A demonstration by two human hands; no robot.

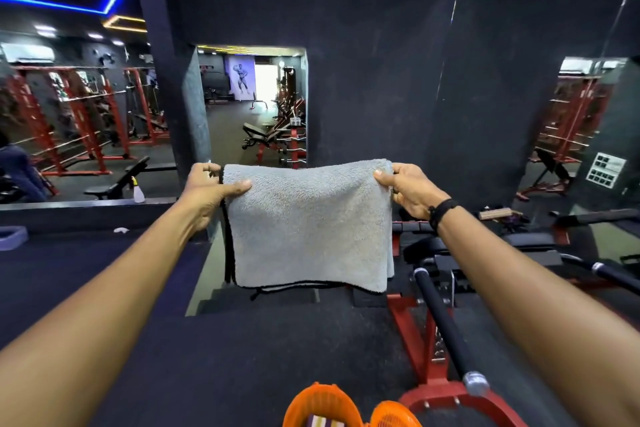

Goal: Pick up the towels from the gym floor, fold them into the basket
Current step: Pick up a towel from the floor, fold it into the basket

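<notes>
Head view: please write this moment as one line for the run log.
left hand pinches towel corner | right hand pinches other corner | grey towel hangs doubled in air | orange basket below, near

One grey terry towel with black edging [308,222], held up by two bare hands, left [207,189] and right [408,189]. One orange plastic mesh basket [322,402] at the bottom edge. One white spray bottle [138,191] and one black wristband [441,210].

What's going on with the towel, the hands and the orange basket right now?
Grey towel: off the floor, hanging doubled over, held by its top corners.
Left hand: pinching the towel's top left corner.
Right hand: pinching the top right corner.
Orange basket: on the floor below, something striped inside.
</notes>
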